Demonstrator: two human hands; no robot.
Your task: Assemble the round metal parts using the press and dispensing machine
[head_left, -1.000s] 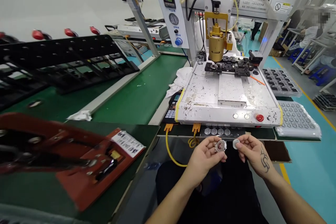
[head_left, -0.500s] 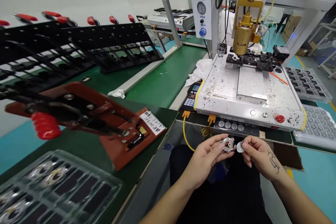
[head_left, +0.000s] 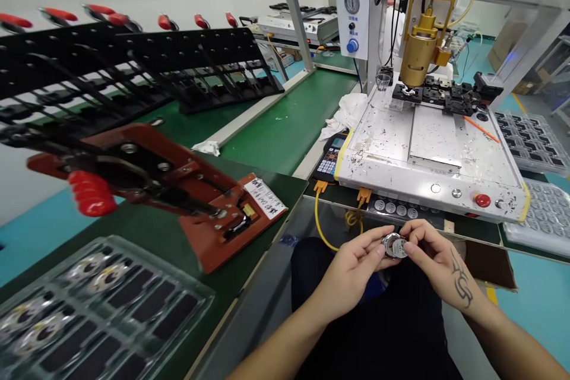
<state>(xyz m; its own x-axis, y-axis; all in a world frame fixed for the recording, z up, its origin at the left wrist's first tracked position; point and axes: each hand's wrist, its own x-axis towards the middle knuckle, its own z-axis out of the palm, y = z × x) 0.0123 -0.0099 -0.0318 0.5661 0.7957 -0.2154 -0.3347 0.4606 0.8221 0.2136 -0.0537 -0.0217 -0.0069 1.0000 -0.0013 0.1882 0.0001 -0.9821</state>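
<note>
My left hand (head_left: 356, 261) grips a shiny round metal watch case (head_left: 386, 240) between thumb and fingers, above my lap. A thin silvery disc (head_left: 398, 248) with small markings is pinched by my right hand (head_left: 431, 255). It lies over the open face of the case, covering its right part; whether it sits inside the rim I cannot tell. Both hands nearly meet at the case, in front of the white dispensing machine (head_left: 430, 181).
On the left bench stands a brown toggle press (head_left: 209, 237) with a red handle (head_left: 92, 194). A clear tray (head_left: 146, 320) holds several metal parts. The green conveyor belt (head_left: 289, 110) runs beyond. Discs lie in a strip (head_left: 396, 208) below the machine and in trays (head_left: 545, 208) at right.
My right hand has moved left and brought the disc onto the case, which was apart from it before. The whole view has shifted slightly.
</note>
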